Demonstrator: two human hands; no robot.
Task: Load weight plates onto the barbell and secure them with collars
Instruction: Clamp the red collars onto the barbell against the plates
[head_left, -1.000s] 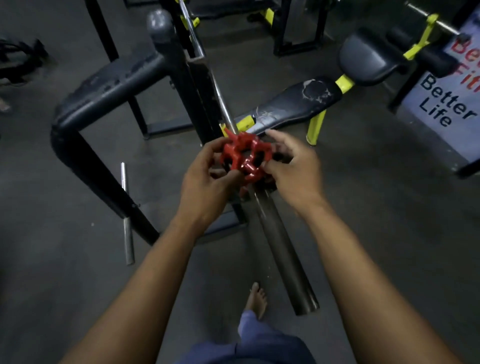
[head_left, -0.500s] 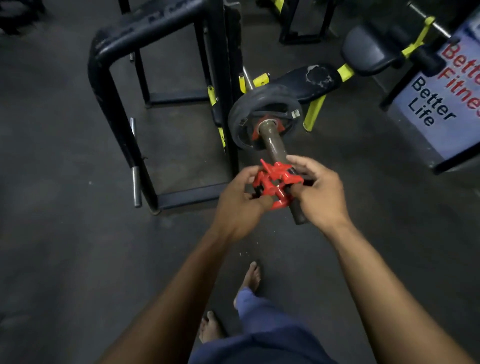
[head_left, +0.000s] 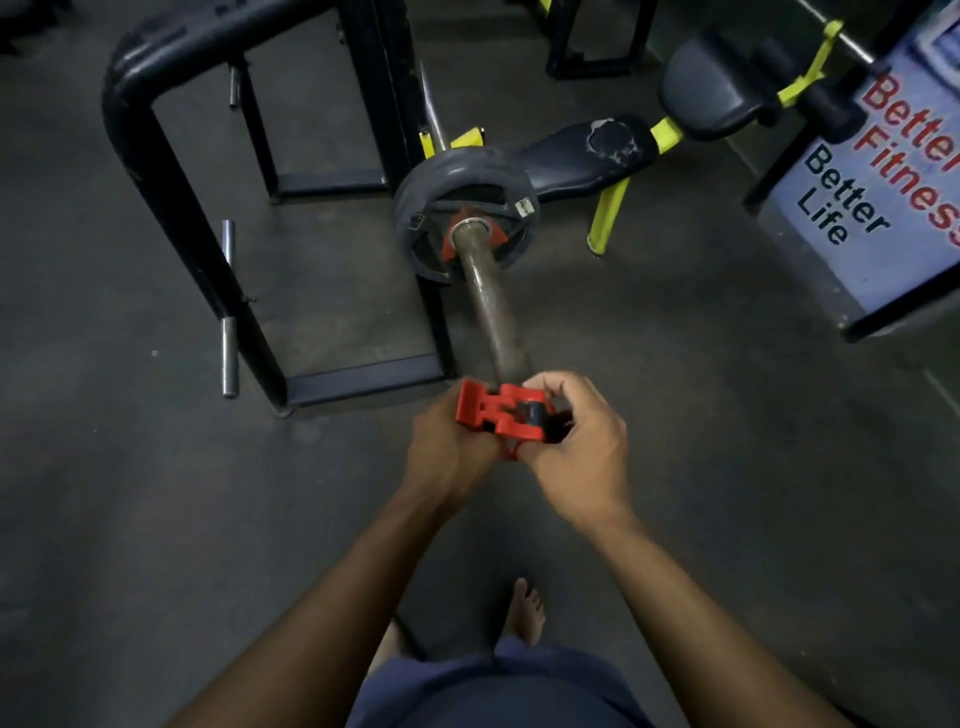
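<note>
- The collar (head_left: 501, 415), red ribbed plastic, sits at the near tip of the bar (head_left: 491, 306), gripped by both the left hand (head_left: 449, 452) and right hand (head_left: 576, 447).
- The bar's long axis runs straight away from the hands to the dark round plate (head_left: 465, 213) (well apart).
- Bar: dull, worn steel.

Barbell sleeve (head_left: 488, 306) runs from near end up toward rack upright (head_left: 395, 93). Weight plate (head_left: 462, 215) seated on sleeve at far end, against upright. Collar (head_left: 501, 418) held at near end of sleeve, between left hand (head_left: 449, 449) and right hand (head_left: 576, 447). Bench (head_left: 582, 156) lies behind and right of plate. Sign (head_left: 878, 192) stands far right. Rack frame (head_left: 171, 171) set left of sleeve.
</note>
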